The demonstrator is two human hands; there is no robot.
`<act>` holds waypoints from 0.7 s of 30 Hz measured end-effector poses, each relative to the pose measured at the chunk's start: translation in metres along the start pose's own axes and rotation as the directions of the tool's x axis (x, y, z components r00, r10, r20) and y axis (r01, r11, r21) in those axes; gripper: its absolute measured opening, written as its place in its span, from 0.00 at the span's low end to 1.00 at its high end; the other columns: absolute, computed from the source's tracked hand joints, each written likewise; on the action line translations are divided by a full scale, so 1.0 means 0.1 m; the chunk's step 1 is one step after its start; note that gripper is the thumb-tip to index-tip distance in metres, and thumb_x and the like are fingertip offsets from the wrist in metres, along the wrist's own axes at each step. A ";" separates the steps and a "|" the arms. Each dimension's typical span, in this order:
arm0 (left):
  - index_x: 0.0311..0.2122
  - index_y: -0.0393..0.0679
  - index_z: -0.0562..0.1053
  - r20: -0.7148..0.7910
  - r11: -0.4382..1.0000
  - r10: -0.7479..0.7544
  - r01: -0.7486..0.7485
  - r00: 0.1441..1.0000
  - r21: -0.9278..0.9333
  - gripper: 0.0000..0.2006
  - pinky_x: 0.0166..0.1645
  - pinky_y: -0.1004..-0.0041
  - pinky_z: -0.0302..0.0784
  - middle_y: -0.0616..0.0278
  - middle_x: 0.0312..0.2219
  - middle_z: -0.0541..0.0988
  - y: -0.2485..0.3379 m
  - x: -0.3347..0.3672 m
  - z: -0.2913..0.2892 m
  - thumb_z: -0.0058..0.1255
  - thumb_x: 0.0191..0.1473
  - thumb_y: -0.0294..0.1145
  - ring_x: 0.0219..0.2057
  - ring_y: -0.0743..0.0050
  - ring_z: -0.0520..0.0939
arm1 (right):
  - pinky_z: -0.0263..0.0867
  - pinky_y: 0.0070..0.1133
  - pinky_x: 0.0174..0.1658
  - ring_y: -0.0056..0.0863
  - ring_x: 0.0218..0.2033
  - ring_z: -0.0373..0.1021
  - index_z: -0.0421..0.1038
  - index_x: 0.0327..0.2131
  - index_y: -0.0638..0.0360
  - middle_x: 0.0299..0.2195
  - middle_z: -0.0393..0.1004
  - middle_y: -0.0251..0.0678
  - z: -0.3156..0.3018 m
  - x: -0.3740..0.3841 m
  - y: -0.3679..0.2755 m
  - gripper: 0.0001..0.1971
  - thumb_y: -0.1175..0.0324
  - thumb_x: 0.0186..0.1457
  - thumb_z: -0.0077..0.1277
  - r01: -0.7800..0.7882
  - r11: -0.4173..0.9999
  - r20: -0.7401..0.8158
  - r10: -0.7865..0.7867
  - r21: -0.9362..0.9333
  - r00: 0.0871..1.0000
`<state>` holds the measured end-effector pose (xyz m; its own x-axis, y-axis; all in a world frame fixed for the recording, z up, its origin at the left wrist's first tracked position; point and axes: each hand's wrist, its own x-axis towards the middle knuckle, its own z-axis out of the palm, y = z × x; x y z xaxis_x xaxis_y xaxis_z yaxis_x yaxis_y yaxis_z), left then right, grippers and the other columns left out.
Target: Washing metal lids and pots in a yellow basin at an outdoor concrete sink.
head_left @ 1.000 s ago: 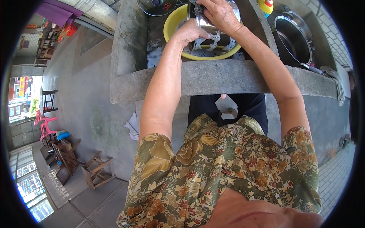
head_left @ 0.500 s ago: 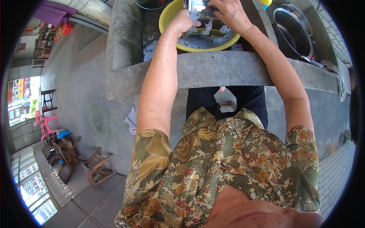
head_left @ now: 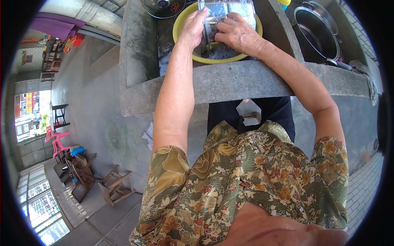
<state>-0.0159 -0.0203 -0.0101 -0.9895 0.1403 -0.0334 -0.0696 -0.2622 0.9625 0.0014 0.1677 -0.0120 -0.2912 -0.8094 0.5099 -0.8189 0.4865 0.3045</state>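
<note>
A shiny silver, soap-streaked metal container (head_left: 216,11) is tilted up over a yellow basin (head_left: 179,25). My left hand (head_left: 194,28) grips its left edge, thumb upward along the rim. My right hand (head_left: 241,37) presses against the container's near side with its fingers curled in. Whatever lies under those fingers is hidden. Below both hands, foamy water (head_left: 223,52) shows in the basin. The far part of the container is cut off by the upper edge of the view.
The basin stands in a concrete sink (head_left: 197,84) with a thick front rim. A glass pot lid (head_left: 158,9) lies at its far left. In the right compartment sit a large metal pot (head_left: 314,39) and a grey cloth (head_left: 364,76). Wooden stools (head_left: 117,184) stand on the floor at left.
The container has come nearer and shows more of its shiny side. My right hand has moved down toward me along it, and my left hand has shifted slightly along the edge.
</note>
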 end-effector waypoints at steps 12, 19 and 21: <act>0.58 0.45 0.69 0.159 0.986 -0.044 0.069 0.986 -0.151 0.35 0.48 0.65 0.80 0.57 0.47 0.79 -0.02 0.10 0.05 0.23 0.66 0.64 0.44 0.65 0.82 | 0.60 0.35 0.57 0.29 0.42 0.71 0.75 0.43 0.45 0.34 0.69 0.30 -0.02 0.13 0.06 0.16 0.68 0.47 0.60 -0.051 0.998 -0.029 0.050 -0.030 0.998; 0.55 0.43 0.69 0.172 0.987 -0.073 0.096 0.982 -0.132 0.37 0.48 0.67 0.80 0.56 0.44 0.80 -0.03 0.16 0.04 0.23 0.64 0.67 0.44 0.66 0.82 | 0.62 0.36 0.43 0.38 0.37 0.69 0.75 0.33 0.50 0.31 0.71 0.35 0.04 0.58 0.55 0.07 0.64 0.49 0.54 -0.458 0.887 -0.167 0.462 0.066 0.871; 0.55 0.42 0.71 0.065 0.986 0.050 -0.039 0.997 -0.162 0.38 0.49 0.66 0.79 0.57 0.41 0.81 -0.06 0.17 0.10 0.22 0.64 0.67 0.43 0.65 0.82 | 0.61 0.34 0.58 0.29 0.41 0.71 0.74 0.41 0.47 0.33 0.68 0.31 0.12 0.51 0.38 0.15 0.69 0.46 0.58 -0.393 0.912 -0.075 0.403 0.120 0.912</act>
<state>-0.0305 -0.0066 -0.0139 -0.9815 0.1888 0.0327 -0.0504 -0.4191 0.9065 -0.0507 0.1405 0.0156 -0.5586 -0.5177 0.6481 -0.6917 0.7219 -0.0195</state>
